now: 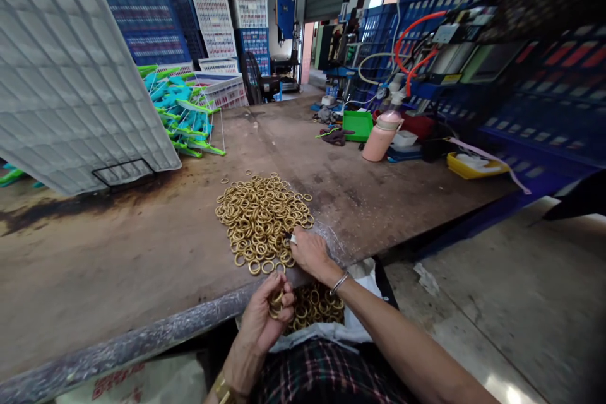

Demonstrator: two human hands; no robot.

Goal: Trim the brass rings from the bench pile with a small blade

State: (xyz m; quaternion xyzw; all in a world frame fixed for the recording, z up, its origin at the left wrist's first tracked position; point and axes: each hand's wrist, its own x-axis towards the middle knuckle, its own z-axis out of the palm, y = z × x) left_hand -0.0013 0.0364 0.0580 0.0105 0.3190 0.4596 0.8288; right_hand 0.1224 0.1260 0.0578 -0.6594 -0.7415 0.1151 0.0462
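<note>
A heap of brass-coloured metal rings (262, 211) lies on the worktable (156, 271). My left hand (267, 312), in front of the table edge, is closed around some of these rings, one showing between thumb and fingers. At the heap's right side, my right hand (310, 252) rests with its fingers bent together. A small black and white piece (290, 237) sticks out at its fingertips, too small to name. Below the table edge, a white sack (364, 281) lies open in front of my body, with more rings (319, 306) inside.
A large white ribbed panel (80, 76) leans at the left beside green and blue plastic frames (184, 110). Toward the right stand a pink bottle (380, 136), a green tray (358, 125) and a yellow tray (476, 166). Stacked crates (146, 28) line the back.
</note>
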